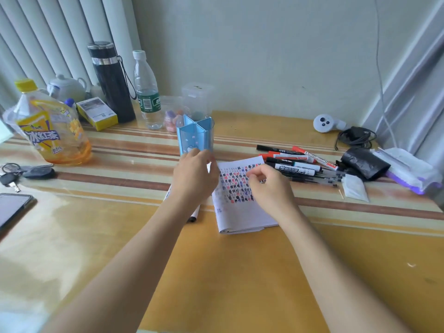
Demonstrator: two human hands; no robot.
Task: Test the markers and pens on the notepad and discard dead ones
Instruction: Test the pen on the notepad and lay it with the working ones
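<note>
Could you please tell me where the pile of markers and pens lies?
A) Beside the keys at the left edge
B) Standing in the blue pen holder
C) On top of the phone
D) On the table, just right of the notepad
D: the markers and pens lie in a loose pile flat on the table, just right of the notepad and far from the keys at the left edge.

Notepad [242, 212]: white, with red, black and blue scribbles. Behind it, pen holder [194, 138]: pale blue. To its right, markers [295, 162]: red and black. Table [240, 272]: yellow, brown-striped.
</note>
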